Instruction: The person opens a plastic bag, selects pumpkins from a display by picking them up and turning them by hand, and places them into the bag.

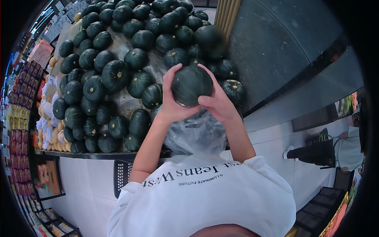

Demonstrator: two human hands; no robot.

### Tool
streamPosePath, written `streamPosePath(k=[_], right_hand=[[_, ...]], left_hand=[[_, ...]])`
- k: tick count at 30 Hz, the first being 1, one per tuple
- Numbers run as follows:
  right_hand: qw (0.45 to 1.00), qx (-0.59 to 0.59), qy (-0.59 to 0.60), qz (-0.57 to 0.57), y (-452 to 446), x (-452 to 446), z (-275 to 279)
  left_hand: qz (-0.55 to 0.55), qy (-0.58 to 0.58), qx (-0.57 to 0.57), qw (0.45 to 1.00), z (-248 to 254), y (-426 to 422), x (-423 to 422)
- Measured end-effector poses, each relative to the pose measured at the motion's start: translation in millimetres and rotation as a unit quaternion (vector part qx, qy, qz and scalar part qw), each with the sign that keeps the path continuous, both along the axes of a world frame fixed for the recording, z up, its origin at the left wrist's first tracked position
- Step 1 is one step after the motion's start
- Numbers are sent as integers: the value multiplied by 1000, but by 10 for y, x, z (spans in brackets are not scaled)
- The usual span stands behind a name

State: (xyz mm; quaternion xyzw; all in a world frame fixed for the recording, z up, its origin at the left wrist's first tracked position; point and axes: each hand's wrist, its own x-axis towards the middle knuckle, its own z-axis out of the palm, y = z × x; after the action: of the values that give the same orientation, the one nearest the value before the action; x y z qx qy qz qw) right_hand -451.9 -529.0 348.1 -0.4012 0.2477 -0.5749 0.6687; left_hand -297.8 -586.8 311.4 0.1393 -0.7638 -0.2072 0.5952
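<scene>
Between my two hands is a dark green pumpkin (pixel 192 85), round and faintly striped, held above the edge of a large pile. My left hand (pixel 172 104) cups its left side, thumb and fingers curved around it. On the other side my right hand (pixel 220 102) grips it, with one digit pressed on its lower front. Below my wrists hangs a clear plastic bag (pixel 195 134), crumpled; what supports it is hidden. Many similar pumpkins (pixel 115 76) cover the display stand in front of me, several of them close to my hands.
Tan squashes in white foam nets (pixel 50 110) line the stand's left end. A dark counter panel (pixel 272 47) rises on the right. A black perforated basket (pixel 123 177) sits below the stand's edge. Packaged-goods shelves (pixel 21 130) stand far left; another person (pixel 316 152) is at right.
</scene>
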Motion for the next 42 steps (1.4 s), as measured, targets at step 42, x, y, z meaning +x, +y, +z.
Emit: streamPosePath(k=[42], right_hand=[[800,-31,598,47,271,-599,227]], left_hand=[[134,-681,63,717,360,384,262]])
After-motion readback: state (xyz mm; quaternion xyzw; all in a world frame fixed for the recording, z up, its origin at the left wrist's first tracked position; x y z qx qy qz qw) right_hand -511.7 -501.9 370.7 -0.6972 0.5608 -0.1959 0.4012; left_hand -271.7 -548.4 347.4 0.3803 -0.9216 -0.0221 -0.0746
